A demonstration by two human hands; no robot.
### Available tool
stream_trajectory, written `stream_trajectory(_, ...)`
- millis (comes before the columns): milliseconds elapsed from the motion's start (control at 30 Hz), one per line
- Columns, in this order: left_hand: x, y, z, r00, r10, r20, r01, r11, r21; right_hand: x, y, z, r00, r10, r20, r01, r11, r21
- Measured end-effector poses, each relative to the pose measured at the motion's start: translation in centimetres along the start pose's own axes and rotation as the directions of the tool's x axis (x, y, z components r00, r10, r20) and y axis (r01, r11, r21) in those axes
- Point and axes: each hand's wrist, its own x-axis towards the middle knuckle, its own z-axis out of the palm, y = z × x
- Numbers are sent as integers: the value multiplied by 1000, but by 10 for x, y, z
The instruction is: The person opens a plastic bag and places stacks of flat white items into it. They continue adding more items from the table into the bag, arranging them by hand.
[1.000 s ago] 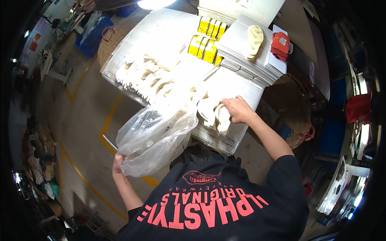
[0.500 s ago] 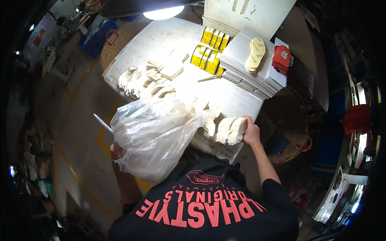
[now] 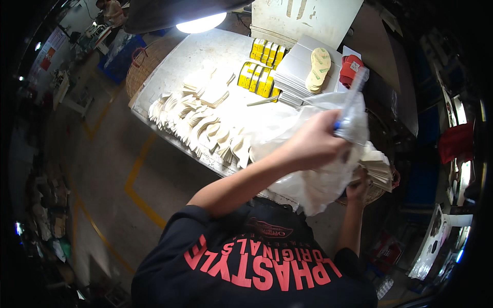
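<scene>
Clear crinkled plastic bag [image 3: 308, 169] bulging pale, left hand [image 3: 313, 143] pinching its gathered top, right hand [image 3: 358, 189] gripping stacked cream cutouts [image 3: 377, 167] beside it, counter [image 3: 179, 66] beyond

Grey concrete floor [image 3: 97, 169] with yellow lines, lit white desk [image 3: 185, 61] under bright lamp [image 3: 200, 23], wicker basket [image 3: 146, 61] at desk's left edge.
</scene>
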Motion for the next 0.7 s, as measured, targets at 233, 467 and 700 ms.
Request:
stream_trajectory(233,16,-50,37,959,266,-102,-212,907,364,-4,-33,-17,991,-122,-51,127,987,100)
stream_trajectory(467,-13,-134,-2,936,-121,-331,199,956,214,-23,-13,32,976,-210,-63,214,974,76)
stream_trajectory(700,-22,-109,-13,815,52,-577,220,893,393,-37,50,75,891,285,354,-283,957,-59)
